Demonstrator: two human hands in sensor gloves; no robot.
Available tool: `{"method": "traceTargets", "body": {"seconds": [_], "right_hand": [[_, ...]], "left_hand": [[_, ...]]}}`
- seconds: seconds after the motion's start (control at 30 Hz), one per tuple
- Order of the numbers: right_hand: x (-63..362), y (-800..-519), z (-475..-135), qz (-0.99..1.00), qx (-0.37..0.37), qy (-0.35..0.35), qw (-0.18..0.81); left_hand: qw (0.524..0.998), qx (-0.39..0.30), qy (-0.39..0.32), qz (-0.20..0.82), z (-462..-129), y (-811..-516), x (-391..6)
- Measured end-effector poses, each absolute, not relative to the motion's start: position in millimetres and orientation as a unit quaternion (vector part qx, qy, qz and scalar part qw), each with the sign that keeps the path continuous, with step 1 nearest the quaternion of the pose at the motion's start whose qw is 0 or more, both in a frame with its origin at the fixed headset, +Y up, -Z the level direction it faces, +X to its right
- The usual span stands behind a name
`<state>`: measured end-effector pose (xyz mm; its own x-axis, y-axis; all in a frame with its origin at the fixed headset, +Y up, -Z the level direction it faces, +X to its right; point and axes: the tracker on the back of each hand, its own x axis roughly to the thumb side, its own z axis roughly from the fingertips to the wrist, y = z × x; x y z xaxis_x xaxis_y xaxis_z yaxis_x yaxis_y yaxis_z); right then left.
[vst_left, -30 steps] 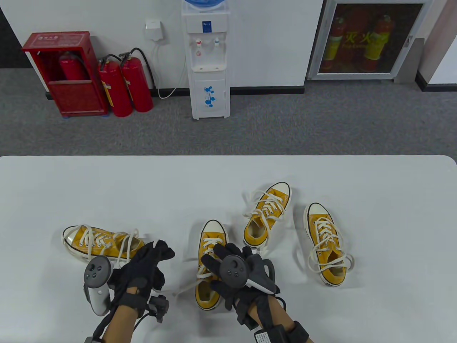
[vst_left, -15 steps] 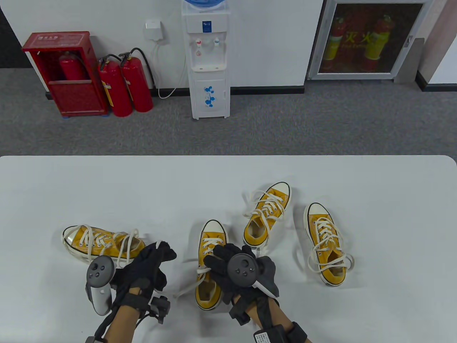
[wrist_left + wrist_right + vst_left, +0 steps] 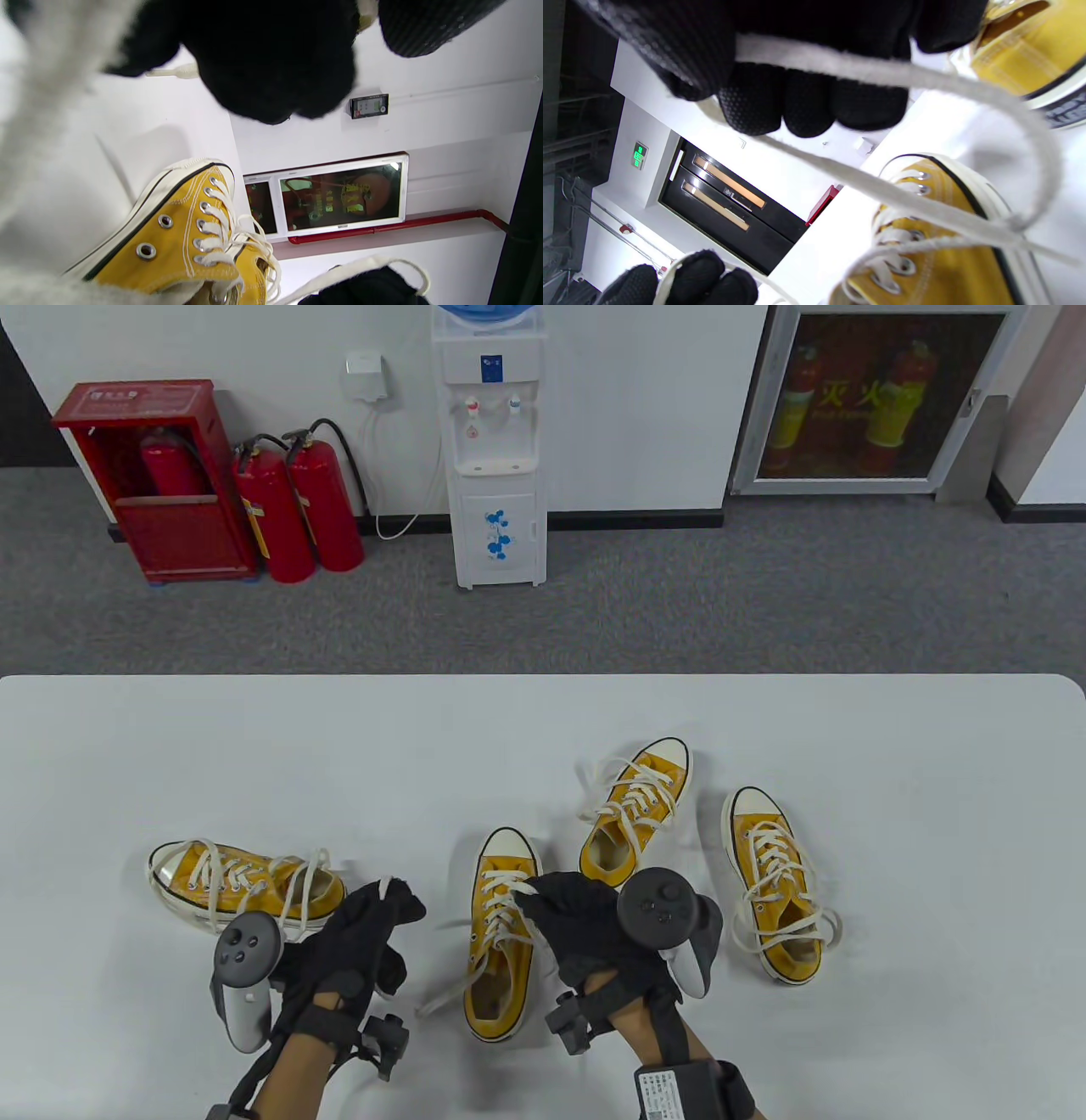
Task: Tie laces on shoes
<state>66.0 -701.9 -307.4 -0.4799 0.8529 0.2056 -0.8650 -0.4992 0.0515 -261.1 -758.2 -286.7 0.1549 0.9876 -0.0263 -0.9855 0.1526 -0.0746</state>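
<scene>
Centrally, the yellow shoe (image 3: 499, 933) stands upright, toe far, laces (image 3: 495, 909) untied. Right hand (image 3: 585, 929) pinches one lace end; left hand (image 3: 356, 950) pinches the other.

wall (image 3: 645, 407): white | floor (image 3: 679, 602): grey carpet | water dispenser (image 3: 496, 449) | fire extinguishers (image 3: 297, 504)

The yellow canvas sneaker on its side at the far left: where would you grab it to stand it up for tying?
Probably by the open collar at the heel end of the yellow canvas sneaker, coming from the near right, where the left hand already is. The shoe lies on its side, toe pointing left, so the collar offers a rim to pinch, clear of the loose white laces.
</scene>
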Motion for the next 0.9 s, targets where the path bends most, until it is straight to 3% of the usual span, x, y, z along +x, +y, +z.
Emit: {"method": "traceTargets", "body": {"seconds": [0.4,0.9], "right_hand": [[48.6,-692.9,-298.3,0.831,0.162,0.003,0.532],[22.6,-702.1,-286.2,0.872,0.21,0.016,0.441]], "left_hand": [[0.727,-0.087,-0.093,0.675,-281.8,-755.2,-231.7],[0.665,-0.161,-0.149,0.714,-278.2,-763.0,-207.2]]}}
